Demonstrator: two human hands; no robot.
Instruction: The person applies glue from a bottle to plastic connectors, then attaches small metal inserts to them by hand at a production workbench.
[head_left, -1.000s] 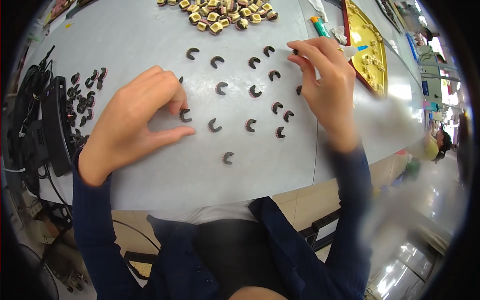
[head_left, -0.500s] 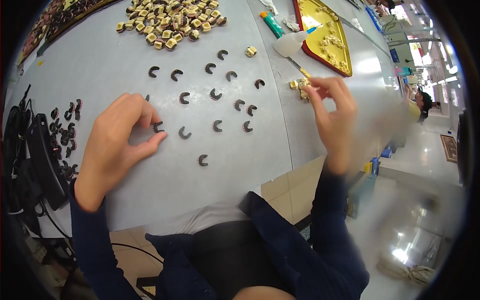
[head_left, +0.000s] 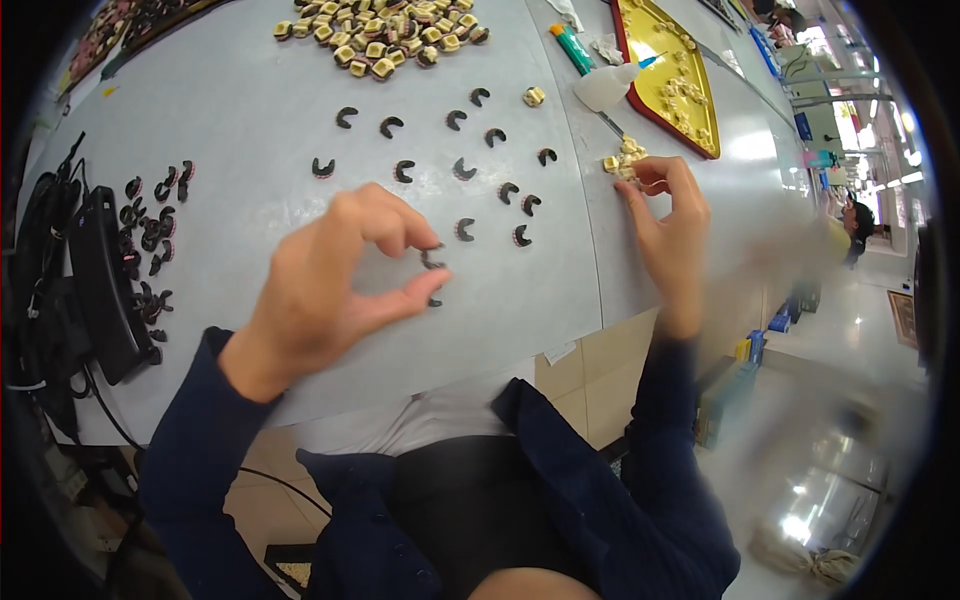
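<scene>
Between the tips of the left hand's point(head_left: 318, 280) thumb and forefinger: one small dark arch point(head_left: 432, 259), slightly blurred, pinched across its width. Cannot tell whether it rests on the grey table point(head_left: 520, 310) or is lifted off it. Nearer the body, just beside the thumb tip, a second dark arch point(head_left: 434, 301) shows in part, the rest hidden by the thumb.

Right hand point(head_left: 675, 225): thumb and forefinger curve toward each other, their tips at the near edge of a cluster of small cream pieces point(head_left: 627, 158). Cannot tell whether they clamp a piece or only touch the cluster.

Beyond the left fingertips and off to their right: loose dark arches point(head_left: 404, 171), spaced apart, some pink-edged, openings facing various ways. Farther out, a large heap of cream-and-dark blocks point(head_left: 385, 35); a single block point(head_left: 534, 96) lies between heap and right fingertips.

Beyond the right fingertips: a thin tool point(head_left: 610, 124) reaching the cluster, a white bottle with a blue tip point(head_left: 603, 88), a green tube with an orange cap point(head_left: 573, 50); rightward of these, a red-rimmed yellow tray point(head_left: 673, 129) bearing more cream pieces.

Well left of the left fingertips: a gathered group of dark arches point(head_left: 152, 232), near a black device point(head_left: 108, 285).
</scene>
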